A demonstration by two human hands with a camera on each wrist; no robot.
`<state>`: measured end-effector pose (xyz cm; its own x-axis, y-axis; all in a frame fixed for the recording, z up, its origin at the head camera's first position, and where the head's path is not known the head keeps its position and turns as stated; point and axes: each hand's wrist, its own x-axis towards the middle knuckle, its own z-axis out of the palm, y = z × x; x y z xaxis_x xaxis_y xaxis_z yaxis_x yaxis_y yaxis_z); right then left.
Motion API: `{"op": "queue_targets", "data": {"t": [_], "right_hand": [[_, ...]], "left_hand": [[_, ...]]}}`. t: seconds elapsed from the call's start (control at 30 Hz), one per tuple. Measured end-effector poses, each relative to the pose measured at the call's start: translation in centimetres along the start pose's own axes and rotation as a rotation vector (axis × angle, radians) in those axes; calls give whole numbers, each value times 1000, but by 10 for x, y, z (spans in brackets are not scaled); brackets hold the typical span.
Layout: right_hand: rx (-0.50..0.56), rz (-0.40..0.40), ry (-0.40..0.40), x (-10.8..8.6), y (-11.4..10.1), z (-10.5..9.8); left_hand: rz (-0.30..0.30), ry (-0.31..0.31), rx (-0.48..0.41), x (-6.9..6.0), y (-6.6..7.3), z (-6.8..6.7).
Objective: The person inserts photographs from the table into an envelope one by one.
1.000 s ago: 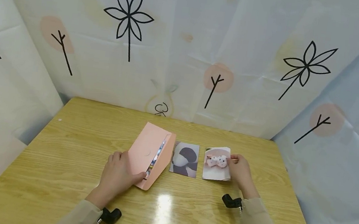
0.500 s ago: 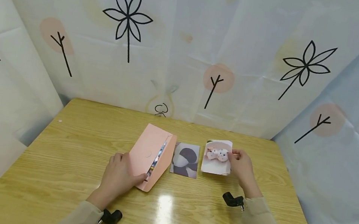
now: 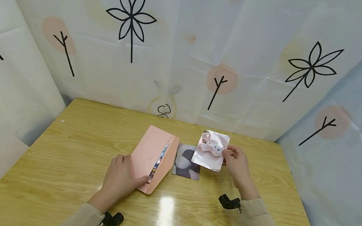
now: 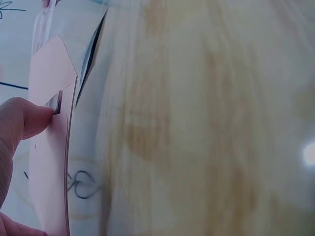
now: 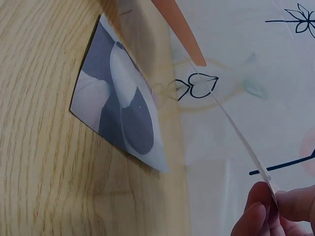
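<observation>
A pink envelope (image 3: pixel 149 154) is gripped at its lower left by my left hand (image 3: pixel 121 177), the thumb at its opening, where a strip of colourful contents shows. In the left wrist view the thumb (image 4: pixel 32 118) presses on the pink envelope (image 4: pixel 51 147). My right hand (image 3: pixel 238 170) pinches the right edge of a photo of a spotted bow (image 3: pixel 210 149), held tilted above the table. The right wrist view shows this photo (image 5: pixel 241 137) edge-on between thumb and fingers (image 5: pixel 256 211). A grey-and-white photo (image 3: pixel 186 163) lies flat between, partly covered by the bow photo.
The wooden table (image 3: pixel 69 151) ends at a white patterned cloth (image 3: pixel 175 51) behind, with more cloth at both sides. A small white speck (image 3: pixel 62 121) is on the table at the far left. Light glares on the table near the front.
The bow photo has risen and moved left with my right hand, now tilted and overlapping the grey-and-white photo in the head view. My left hand and the envelope have hardly moved.
</observation>
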<state>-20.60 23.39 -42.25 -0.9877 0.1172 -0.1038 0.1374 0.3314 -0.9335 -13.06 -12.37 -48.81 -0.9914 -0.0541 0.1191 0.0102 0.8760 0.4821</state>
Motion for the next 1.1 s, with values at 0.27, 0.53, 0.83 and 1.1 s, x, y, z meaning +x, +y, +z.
{"op": "queue_targets", "data": {"t": [0.27, 0.53, 0.83, 1.1], "right_hand": [[76, -17, -38, -2, 0, 10], [113, -38, -42, -4, -3, 22], [208, -71, -53, -6, -5, 42], [238, -85, -85, -10, -6, 57]], "left_hand": [[-4, -14, -2, 1, -1, 2], [12, -10, 7, 0, 0, 2], [21, 0, 15, 0, 3, 2], [33, 17, 1, -2, 4, 3]]}}
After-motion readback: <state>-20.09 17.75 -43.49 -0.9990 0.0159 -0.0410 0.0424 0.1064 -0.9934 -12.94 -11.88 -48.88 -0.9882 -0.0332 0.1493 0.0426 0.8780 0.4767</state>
